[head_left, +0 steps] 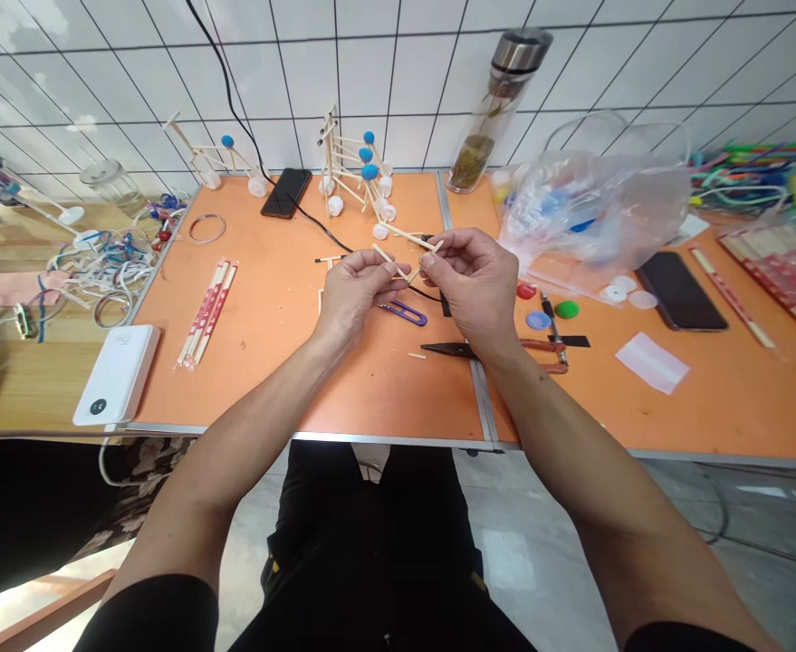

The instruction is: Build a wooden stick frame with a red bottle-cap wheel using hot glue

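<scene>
Both the left hand [358, 294] and right hand [471, 281] pinch a small wooden-stick frame [403, 255], fingers closed on it, seemingly unfinished; two taller stick models [347, 163] stand complete-looking on the orange table [268, 389].

The left hand [357, 294] and the right hand [472, 281] hold a small frame of thin pale wooden sticks [404, 258] between their fingers, above an orange table top [289, 380]. Under the hands lie a small purple plastic clip [404, 313] and black metal shears with red handles [452, 349], the shears near the right wrist. Farther ahead stands a pale wooden stick structure with round blue tops [350, 163], near a black smartphone [286, 193]. To the left lies a white rectangular power bank [118, 374], and to the right lies a crumpled clear plastic bag [591, 208]
</scene>
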Tool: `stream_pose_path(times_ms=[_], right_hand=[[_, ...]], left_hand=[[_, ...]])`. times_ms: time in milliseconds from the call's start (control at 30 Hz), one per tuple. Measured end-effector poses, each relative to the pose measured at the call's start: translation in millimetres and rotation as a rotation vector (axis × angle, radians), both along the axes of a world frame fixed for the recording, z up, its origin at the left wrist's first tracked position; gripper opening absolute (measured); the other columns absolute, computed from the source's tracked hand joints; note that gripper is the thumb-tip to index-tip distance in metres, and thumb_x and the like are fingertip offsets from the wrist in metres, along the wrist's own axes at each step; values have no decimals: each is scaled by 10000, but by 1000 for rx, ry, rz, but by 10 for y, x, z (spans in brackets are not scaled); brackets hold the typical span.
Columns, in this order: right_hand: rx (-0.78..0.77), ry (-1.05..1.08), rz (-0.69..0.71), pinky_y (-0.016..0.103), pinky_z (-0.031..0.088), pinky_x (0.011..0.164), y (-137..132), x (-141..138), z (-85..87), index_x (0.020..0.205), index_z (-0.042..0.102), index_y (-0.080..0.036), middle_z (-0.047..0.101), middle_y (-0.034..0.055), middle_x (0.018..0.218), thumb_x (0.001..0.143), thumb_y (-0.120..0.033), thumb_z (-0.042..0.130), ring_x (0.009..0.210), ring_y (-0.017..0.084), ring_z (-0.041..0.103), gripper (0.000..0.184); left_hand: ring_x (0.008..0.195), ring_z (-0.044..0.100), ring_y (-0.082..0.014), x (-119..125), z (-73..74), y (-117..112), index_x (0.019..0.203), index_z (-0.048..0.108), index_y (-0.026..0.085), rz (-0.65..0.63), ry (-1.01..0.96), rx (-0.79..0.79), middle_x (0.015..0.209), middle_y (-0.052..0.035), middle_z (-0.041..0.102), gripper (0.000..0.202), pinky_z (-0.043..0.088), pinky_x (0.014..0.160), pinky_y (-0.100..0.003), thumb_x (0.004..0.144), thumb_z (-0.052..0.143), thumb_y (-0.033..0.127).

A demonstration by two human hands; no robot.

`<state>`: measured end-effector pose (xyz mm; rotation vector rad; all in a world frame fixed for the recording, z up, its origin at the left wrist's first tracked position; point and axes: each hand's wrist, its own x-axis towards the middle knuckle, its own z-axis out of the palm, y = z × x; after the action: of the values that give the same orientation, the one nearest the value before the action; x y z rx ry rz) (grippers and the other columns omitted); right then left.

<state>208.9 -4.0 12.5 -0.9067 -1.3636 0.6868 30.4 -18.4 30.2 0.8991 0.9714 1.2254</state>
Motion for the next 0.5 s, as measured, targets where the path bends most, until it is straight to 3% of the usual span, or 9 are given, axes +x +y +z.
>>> stream_pose_path(times_ms=[100, 333, 433, 500], right_hand=[[-8, -7, -32, 299, 663, 684, 14, 25, -6, 1021, 773, -297, 753, -32, 895, 908, -562, 987, 721, 142, 712, 359], [-24, 16, -51, 382, 683, 723, 31, 103, 25, 1041, 750, -322, 753, -12, 923, 929, -586, 968, 777, 188, 740, 360], [13, 29, -79, 445, 666, 748, 51, 217, 66, 1042, 748, -335, 740, 10, 916, 948, -558, 970, 786, 218, 713, 328], [33, 11, -111, 476, 661, 789, 83, 329, 85, 1061, 734, -357, 744, 23, 924, 965, -591, 959, 816, 239, 693, 338]], left_hand=[[1009, 908, -207, -122, 65, 81, 956, 727, 223, 55, 33, 9, 1094, -51, 927, 237, 678, 771, -225, 908, 931, 333], [1149, 890, -215, -830, 306, 403, 1050, 746, 285, 447, 24, 128, 1195, -9, 910, 330, 703, 854, -249, 909, 984, 466], [1166, 883, -214, -922, 291, 439, 1038, 757, 314, 462, 51, 90, 1204, 4, 909, 279, 704, 831, -243, 912, 973, 437], [1082, 884, -196, -874, 261, 431, 1021, 762, 323, 429, 54, 76, 1151, 12, 913, 236, 693, 768, -229, 917, 957, 405]])
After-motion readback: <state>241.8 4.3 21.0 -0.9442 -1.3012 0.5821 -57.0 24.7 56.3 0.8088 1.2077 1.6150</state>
